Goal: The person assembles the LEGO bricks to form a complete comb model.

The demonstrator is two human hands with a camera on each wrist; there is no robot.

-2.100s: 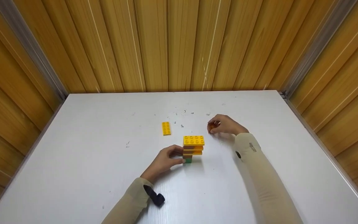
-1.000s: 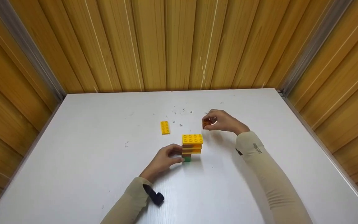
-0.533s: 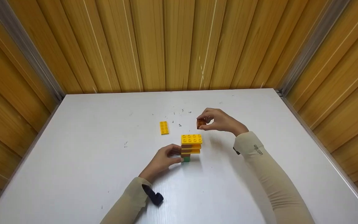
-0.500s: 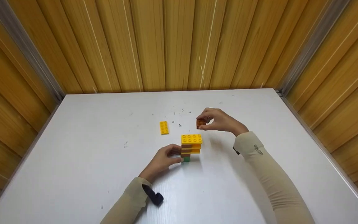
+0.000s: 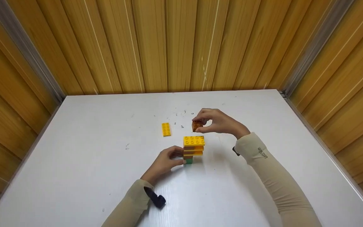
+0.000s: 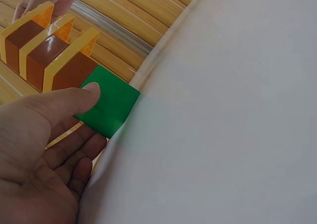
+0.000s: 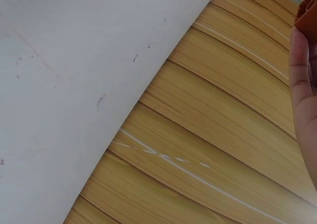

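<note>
A tower of toy building bricks (image 5: 194, 141) stands on the white table, with a green brick (image 6: 113, 101) at its base. Above the green, brown bricks alternate with yellow plates that jut out to the right. My left hand (image 5: 165, 162) holds the tower low down, its thumb on the green brick in the left wrist view. Between thumb and fingertips, my right hand (image 5: 217, 122) pinches a brown brick (image 5: 196, 126) in the air, behind and above the tower's top. Only an edge of that brown brick (image 7: 308, 18) shows in the right wrist view.
A loose yellow plate (image 5: 166, 129) lies on the table (image 5: 106, 164) to the left, behind the tower. Dark scuff marks dot the tabletop. Wood-patterned panels (image 5: 181, 47) wall the back and both sides.
My right hand has lifted the brown brick and carried it left, toward the space above the tower. The left hand and the tower have stayed in place.
</note>
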